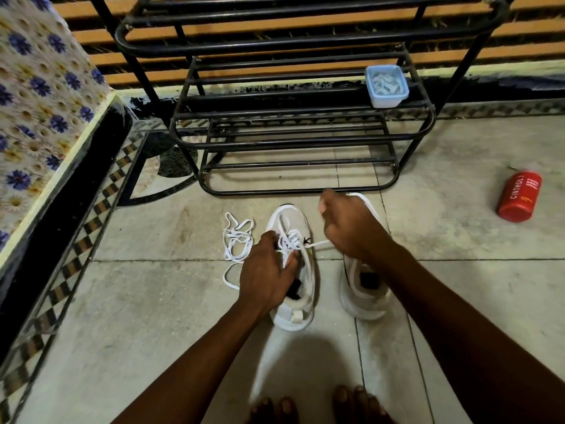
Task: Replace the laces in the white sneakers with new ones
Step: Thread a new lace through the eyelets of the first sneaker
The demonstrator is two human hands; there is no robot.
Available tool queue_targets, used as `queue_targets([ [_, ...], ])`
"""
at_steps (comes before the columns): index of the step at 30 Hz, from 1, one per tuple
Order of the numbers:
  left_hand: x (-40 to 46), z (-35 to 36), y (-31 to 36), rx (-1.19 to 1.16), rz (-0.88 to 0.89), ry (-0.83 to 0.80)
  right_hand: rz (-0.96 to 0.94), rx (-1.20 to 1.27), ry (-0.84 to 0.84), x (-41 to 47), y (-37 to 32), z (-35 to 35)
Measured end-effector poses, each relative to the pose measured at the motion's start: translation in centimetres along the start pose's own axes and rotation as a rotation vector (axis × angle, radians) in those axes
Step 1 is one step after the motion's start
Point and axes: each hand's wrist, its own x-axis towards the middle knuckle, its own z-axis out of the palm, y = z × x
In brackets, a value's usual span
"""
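Fingers (328, 206) — pinched on lace (318, 243)

— How's the light?
— Dim and warm, from overhead behind the person. A soft dark shadow falls on the floor (183, 301) between the forearms, near the bare toes.
— Any glare?
— Only a mild sheen on the pale tiles. The white sneakers (293, 270) read brightest.
— Sharpness?
— The right hand (348, 228) is smeared by motion blur; the left hand (266, 270) is crisper. The shoe rack (302, 139) bows outward, and the corners stretch with wide-angle distortion.
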Motion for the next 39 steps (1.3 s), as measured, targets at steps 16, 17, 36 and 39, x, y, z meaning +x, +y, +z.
queue_targets([
  [16,-0.1,-0.3,0.3,0.023,0.010,-0.008,-0.138,0.103,-0.033,-1.8,-1.5,1.2],
  [17,-0.1,-0.4,0.4,0.026,0.012,-0.015,-0.208,-0.065,-0.121,-2.0,-1.3,1.4],
  [36,0.1,-0.8,0.5,0.184,0.041,-0.115,-0.199,0.033,-0.006,-2.8,-5.4,-5.3],
  [39,0.5,-1.2,0.8,0.112,0.005,-0.153,-0.188,0.051,0.030,-2.9,-5.4,-5.1],
])
